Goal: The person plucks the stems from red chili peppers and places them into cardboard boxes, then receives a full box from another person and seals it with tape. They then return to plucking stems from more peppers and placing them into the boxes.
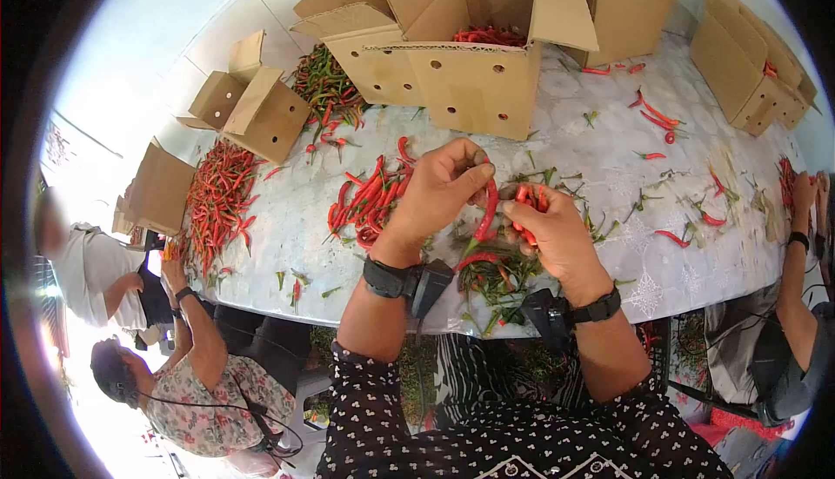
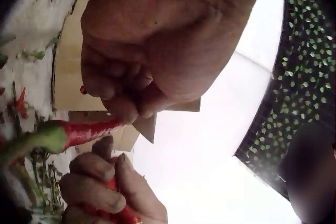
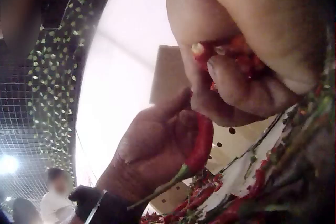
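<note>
My left hand [image 1: 439, 187] pinches one end of a red chili pepper [image 1: 489, 209], which hangs with its green stem end downward. In the left wrist view that chili [image 2: 86, 130] shows a thick green cap and stem. Close by on the right, my right hand [image 1: 557, 234] curls its fingers round several red chilies [image 1: 528, 199]. The right wrist view shows these chilies [image 3: 231, 56] tucked in the palm, one with a pale cut end. A heap of green stems [image 1: 496, 292] lies below both hands. Left of them is a pile of red chilies [image 1: 370, 200].
Cardboard boxes [image 1: 474, 87] line the back of the table [image 1: 313, 192]. A large red chili heap [image 1: 217, 192] lies at left, beside a mixed green and red heap [image 1: 326, 83]. Loose chilies and stems are scattered at right. Other people sit at both ends.
</note>
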A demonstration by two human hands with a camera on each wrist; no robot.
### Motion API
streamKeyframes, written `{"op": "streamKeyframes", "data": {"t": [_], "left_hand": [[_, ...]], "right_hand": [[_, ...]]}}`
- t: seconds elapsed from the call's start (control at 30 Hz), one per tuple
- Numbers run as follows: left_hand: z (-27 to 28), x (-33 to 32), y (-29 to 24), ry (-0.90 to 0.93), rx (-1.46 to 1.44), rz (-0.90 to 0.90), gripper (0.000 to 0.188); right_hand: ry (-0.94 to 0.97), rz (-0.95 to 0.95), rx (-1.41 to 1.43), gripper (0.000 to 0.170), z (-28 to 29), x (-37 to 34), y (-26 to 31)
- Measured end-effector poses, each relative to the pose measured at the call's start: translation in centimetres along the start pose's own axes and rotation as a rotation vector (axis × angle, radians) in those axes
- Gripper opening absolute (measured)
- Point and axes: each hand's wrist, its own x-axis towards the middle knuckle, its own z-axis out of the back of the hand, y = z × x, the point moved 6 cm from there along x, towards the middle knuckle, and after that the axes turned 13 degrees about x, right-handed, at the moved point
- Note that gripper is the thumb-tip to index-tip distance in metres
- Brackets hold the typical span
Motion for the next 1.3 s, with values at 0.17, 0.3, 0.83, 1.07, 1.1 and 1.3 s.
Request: {"op": "streamKeyframes", "data": {"t": [0.17, 0.3, 0.83, 1.07, 1.1, 1.3], "left_hand": [[-1.3, -0.1, -0.8, -0.051, -0.031, -0.098, 0.01], [-0.2, -0.6, -1.5, -0.011, 0.45, -0.063, 0.014], [-1.8, -1.0, -1.9, 0.042, 0.537, -0.04, 0.014], [-2.8, -1.6, -3.7, 0.063, 0.405, -0.248, 0.013], [-2.3, -1.5, -3.3, -0.022, 0.42, -0.178, 0.015], [-1.4, -0.6, -1.9, 0.022, -0.033, -0.068, 0.015]], "right_hand": [[0.013, 0.016, -0.142, 0.014, -0.2, 0.0, 0.0], [-0.152, 0.132, -0.058, 0.014, 1.5, 0.3, 1.2], [-0.133, 0.256, 0.009, 0.012, 1.7, 0.2, 2.2], [-0.078, 0.151, 0.347, 0.015, 2.8, 1.1, 1.9], [-0.077, 0.15, 0.345, 0.015, 2.8, 0.9, 2.1], [0.12, 0.001, 0.003, 0.019, 1.0, 0.1, 1.6]]}}
